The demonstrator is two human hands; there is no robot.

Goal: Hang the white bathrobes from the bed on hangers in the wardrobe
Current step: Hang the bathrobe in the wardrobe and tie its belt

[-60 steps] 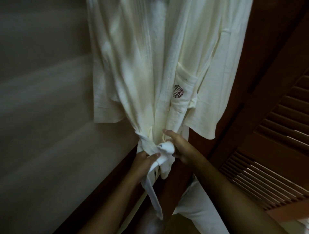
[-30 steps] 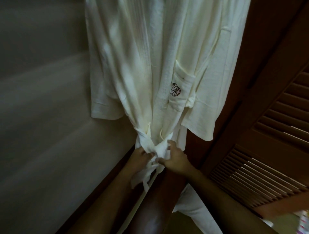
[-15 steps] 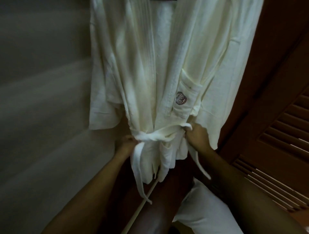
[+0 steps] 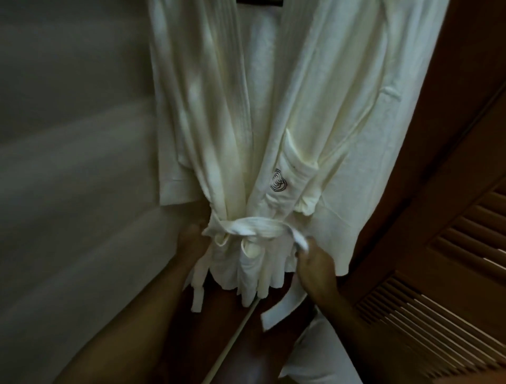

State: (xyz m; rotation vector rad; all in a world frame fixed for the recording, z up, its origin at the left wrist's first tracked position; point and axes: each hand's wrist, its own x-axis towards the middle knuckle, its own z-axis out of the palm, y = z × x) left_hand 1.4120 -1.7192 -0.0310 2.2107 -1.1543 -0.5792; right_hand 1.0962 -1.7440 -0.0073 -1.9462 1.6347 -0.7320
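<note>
A white bathrobe [image 4: 273, 115] hangs in front of me inside the wardrobe, a dark swirl logo [image 4: 278, 181] on its chest pocket. A dark hanger [image 4: 260, 2] barely shows at the top edge. The robe's white belt [image 4: 254, 229] is wrapped across the waist and pulled tight. My left hand [image 4: 191, 242] grips the belt's left end beside the robe, partly hidden behind the cloth. My right hand [image 4: 315, 264] is closed on the belt's right end, whose loose tail hangs down below it.
A pale wall [image 4: 68, 178] fills the left side. A dark wooden louvred wardrobe door [image 4: 443, 274] stands at the right. Another white cloth [image 4: 323, 359] lies low at the bottom right, and a thin pale rod or edge [image 4: 232, 340] runs diagonally below the robe.
My hands have moved apart from the middle of the waist to each side, drawing the belt taut across the robe. The view has shifted up slightly.
</note>
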